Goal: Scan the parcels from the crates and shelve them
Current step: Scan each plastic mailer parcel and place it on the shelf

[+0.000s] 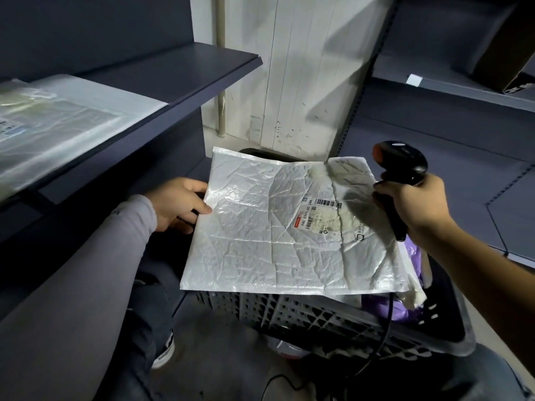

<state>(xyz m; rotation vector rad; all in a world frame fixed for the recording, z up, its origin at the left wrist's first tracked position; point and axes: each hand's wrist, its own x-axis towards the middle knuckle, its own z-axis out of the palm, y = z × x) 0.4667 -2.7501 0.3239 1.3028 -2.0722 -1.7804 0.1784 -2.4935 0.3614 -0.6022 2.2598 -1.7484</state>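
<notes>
Two hands are at work over a dark slatted plastic crate [333, 316] on the floor. The left hand [176, 205], at the end of a grey sleeve [86, 279], pinches the left edge of a white padded mailer [260, 235], thumb on top and fingers curled underneath. That parcel lies nearly flat above the crate's open top, wrinkled and shiny, with its shipping label [321, 217] facing up on the right half; the label is creased and partly stained, and a barcode strip shows along its upper edge. The right hand [417, 209] grips a black handheld barcode scanner [401, 169], fingers wrapped round the handle, the scanner's head above the mailer's upper right corner and turned toward the label. A black cable [382, 337] hangs from the handle down past the crate's near wall to the floor. Inside the crate, under the mailer's right edge, a purple bag [385, 305] shows in part. On the dark shelf [185, 70] at the left lie flat clear-plastic parcels [58, 123], blurred. At the upper right another shelf [451, 91] carries a brown cardboard box [509, 47], partly cut off by the frame's edge.
</notes>
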